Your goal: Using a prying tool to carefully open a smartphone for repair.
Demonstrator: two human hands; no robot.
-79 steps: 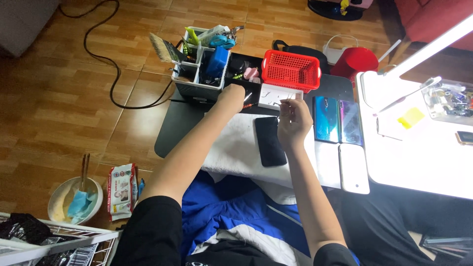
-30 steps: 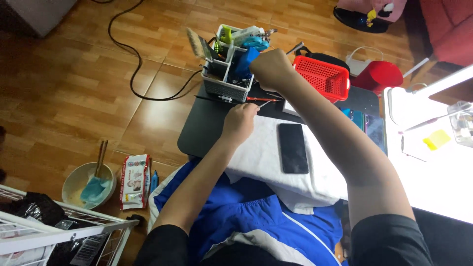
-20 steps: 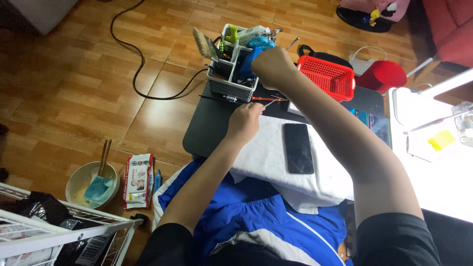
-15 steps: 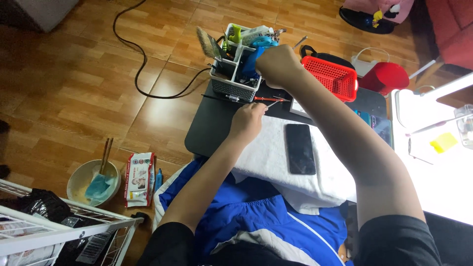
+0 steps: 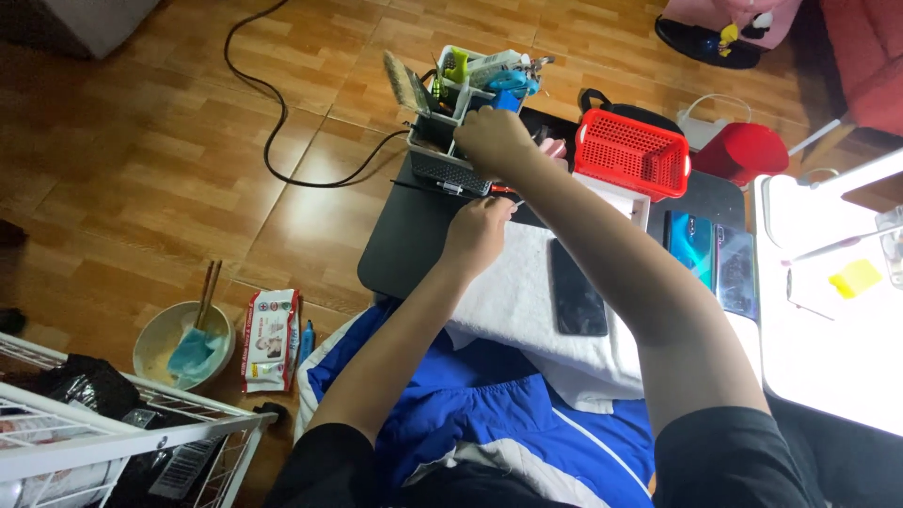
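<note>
- reaching with care suits this step: the grey tool caddy [image 5: 450, 141] is crowded with upright tools, so, as i judge it, the one wanted should be lifted straight up so it does not drag its neighbours out.
- the dark desk [image 5: 400, 249] carries everything: the caddy at its far left corner, a white cloth [image 5: 513, 301] spread at the near edge, and a red mesh basket [image 5: 628, 152] further right.
- the cloth holds a black phone [image 5: 577, 292] lying flat, screen dark, well apart from both hands; a steady cloth keeps it from sliding, in my judgement.
- two more phones [image 5: 712, 259], bluish, lie side by side to the right of the cloth.
- the right hand [image 5: 494, 141] is over the caddy's near right side, fingers curled down into or against the compartments; seen from the back, so i cannot tell whether it grips a tool or only touches them.
- the left hand [image 5: 480, 230] rests on the desk at the far edge of the cloth, loosely closed, knuckles up; whether it holds anything i cannot tell.
- a thin red-handled tool [image 5: 501, 191] lies on the desk between the two hands, just beside the left fingertips and just in front of the caddy; contact is unclear.
- a flat brush [image 5: 403, 83] leans out of the caddy's left side, easy to knock, i would say.
</note>
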